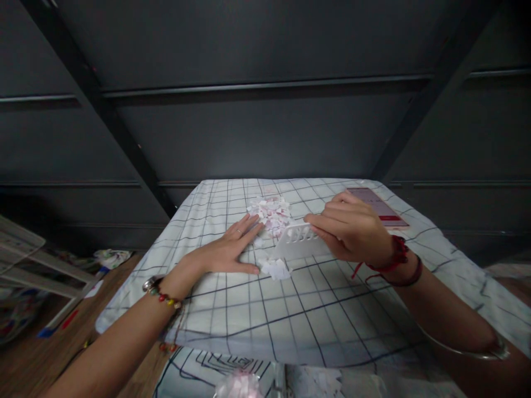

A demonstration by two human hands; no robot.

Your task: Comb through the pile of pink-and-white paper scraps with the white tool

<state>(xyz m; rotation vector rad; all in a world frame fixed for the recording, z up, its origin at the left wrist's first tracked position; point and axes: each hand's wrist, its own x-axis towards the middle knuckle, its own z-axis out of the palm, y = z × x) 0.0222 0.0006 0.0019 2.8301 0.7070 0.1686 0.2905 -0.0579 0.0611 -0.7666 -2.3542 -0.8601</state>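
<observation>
A dark panelled wall (265,132) rises behind the checked cloth (232,309) where we have both hands. Our right hand (352,226) has its fingers closed on a white scraper (301,243), pinching its holed upper part while the lower edge points down at the cloth. Our left hand (228,246) lies palm down, fingers spread and gripping nothing, the fingertips at the near-left edge of a pile of scraps (271,213), white and pink. Between our left thumb and the scraper sits a smaller white clump (276,269). We wear a ring (239,232) and beads (168,299) on the left, red cords (400,257) and a bangle (477,351) on the right. Beyond our right hand lies a flat pink-and-red slab (379,207). At the near edge, below the cloth, we see a clear bag (238,384) with something pinkish inside, perhaps more scraps; the blur makes it hard to say. Off left, a pale frame (20,232) stands by the wooden floor (110,290).
</observation>
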